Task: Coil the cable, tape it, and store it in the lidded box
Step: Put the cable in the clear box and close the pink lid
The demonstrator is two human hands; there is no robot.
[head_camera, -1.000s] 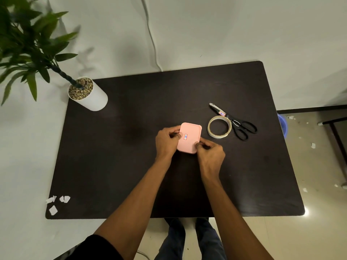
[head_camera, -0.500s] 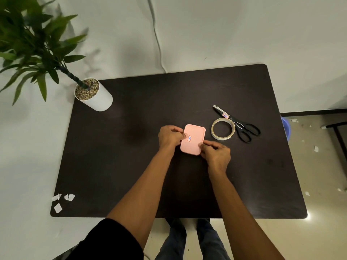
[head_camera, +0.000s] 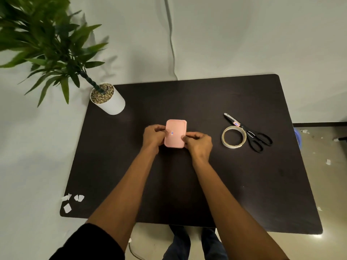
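Note:
A small pink lidded box [head_camera: 176,132] with a tiny sticker on its lid sits at the middle of the dark table [head_camera: 225,184]. My left hand [head_camera: 154,136] grips its left side with fingers curled on the rim. My right hand [head_camera: 199,143] holds its right side, thumb and fingers pinching the lid's edge. The lid is on the box. No cable shows; whether it lies inside the box cannot be told. A roll of clear tape [head_camera: 234,136] lies flat to the right of my right hand.
Black-handled scissors [head_camera: 249,133] lie just right of the tape roll, blades pointing to the far left. A potted plant in a white pot [head_camera: 109,99] stands at the table's far left corner. Several paper scraps [head_camera: 72,200] sit at the near left corner.
The box has been turned from a slant to sit straight, and both hands shifted their grip along its sides. The view moved a little as my head shifted.

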